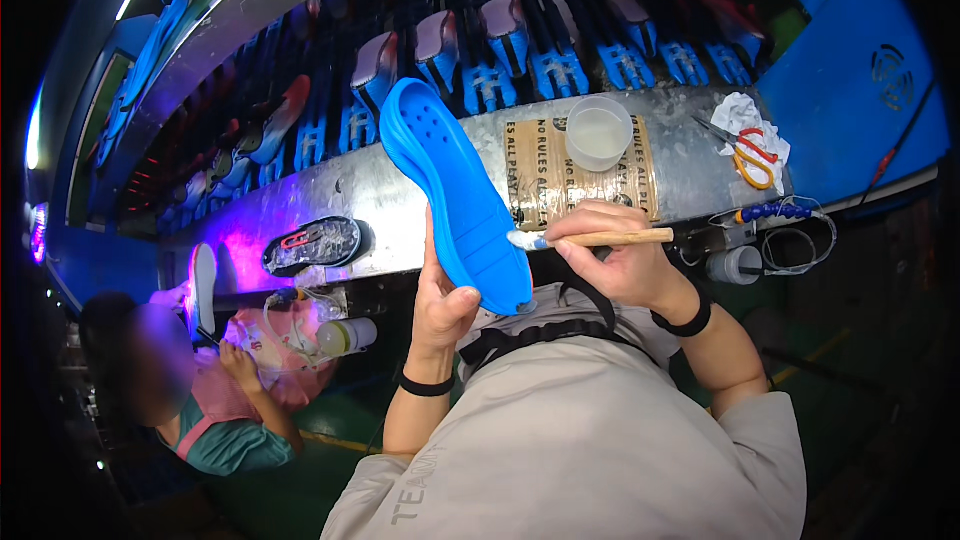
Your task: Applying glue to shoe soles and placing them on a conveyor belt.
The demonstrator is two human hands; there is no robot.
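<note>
Grey metal worktop [388, 232]; curved bright-blue shoe sole [460, 195], held over the near edge, left grip [438, 308] clamped on its lower half; wooden-handled brush [640, 237], clamped in right grip [622, 262], tip at sole's right edge; round translucent cup [599, 135] beyond

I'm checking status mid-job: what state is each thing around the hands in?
Blue sole: held slanted, hollow side showing
Brush: bristles at sole's edge
Left hand: gripping the sole
Right hand: gripping the brush
Cup: upright, open, pale contents inside
Cardboard: flat, under cup
White paper: crumpled
Scissors: partly on paper; blade opening unclear
</note>
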